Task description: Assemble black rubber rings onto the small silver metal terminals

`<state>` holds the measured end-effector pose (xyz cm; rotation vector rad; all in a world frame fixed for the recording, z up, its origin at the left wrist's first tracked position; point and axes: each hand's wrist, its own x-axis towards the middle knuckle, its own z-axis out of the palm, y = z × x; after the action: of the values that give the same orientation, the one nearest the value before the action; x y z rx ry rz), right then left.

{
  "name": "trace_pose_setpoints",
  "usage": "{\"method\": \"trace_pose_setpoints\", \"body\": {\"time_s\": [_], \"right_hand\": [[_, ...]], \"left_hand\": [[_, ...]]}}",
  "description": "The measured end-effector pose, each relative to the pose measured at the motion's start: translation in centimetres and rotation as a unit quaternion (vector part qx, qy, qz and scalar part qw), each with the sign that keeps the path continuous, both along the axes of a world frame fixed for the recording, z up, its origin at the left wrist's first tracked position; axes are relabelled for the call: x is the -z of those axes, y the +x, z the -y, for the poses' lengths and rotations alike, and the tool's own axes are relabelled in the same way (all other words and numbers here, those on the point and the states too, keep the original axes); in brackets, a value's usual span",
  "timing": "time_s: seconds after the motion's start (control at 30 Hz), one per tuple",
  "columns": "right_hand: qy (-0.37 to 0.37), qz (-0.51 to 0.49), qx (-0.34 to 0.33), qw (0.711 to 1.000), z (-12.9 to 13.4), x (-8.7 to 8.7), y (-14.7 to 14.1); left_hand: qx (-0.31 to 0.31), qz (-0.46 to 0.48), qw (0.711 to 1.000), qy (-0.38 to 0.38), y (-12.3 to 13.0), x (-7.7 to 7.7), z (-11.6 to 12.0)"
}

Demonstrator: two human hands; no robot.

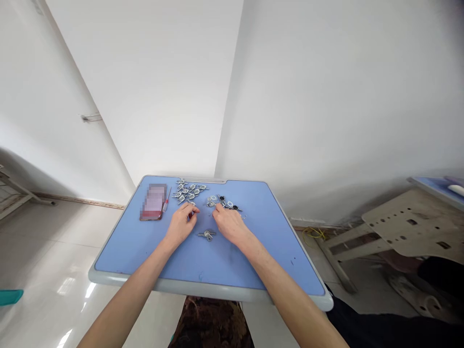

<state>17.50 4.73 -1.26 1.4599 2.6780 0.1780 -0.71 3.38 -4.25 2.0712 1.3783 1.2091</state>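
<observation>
Several small silver metal parts (190, 192) lie in a group at the back left of the blue table (239, 270). My left hand (181, 222) is just in front of them, its fingers curled; what they hold, if anything, is too small to tell. My right hand (227, 222) reaches to a second group of metal and black parts (235, 208), fingertips down at its left side, touching or close to a small piece. One silver metal assembly (208, 235) lies by itself on the table between and in front of my hands.
A phone-like object (153, 202), blurred out, lies at the table's left, with a screwdriver (167, 199) beside it. A white wall (174, 87) stands behind the table. At the right are another desk (395, 222) and a person's dark-clothed leg (391, 328).
</observation>
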Motion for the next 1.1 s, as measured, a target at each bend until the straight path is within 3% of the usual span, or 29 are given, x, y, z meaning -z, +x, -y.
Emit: {"method": "trace_pose_setpoints", "body": {"time_s": [0.2,0.43,0.57,0.7,1.1], "right_hand": [[-0.009,0.005,-0.01,1.0,0.4,-0.1,0.3],[-0.03,-0.161,-0.022,0.986,0.2,0.4,1.7],[-0.055,-0.186,-0.012,0.981,0.3,0.1,2.0],[-0.091,-0.212,-0.025,0.973,0.5,-0.1,1.7],[-0.069,-0.098,-0.019,0.993,0.3,0.5,0.7]], "left_hand": [[0.005,-0.008,1.0,0.0,0.0,0.0,0.0],[0.055,-0.04,0.997,0.022,0.2,0.2,0.1],[0.082,-0.083,0.993,0.022,0.5,0.2,0.1],[0.068,-0.068,0.995,0.011,0.4,0.1,0.1],[0.057,-0.04,0.998,-0.007,0.6,0.0,0.0]]}}
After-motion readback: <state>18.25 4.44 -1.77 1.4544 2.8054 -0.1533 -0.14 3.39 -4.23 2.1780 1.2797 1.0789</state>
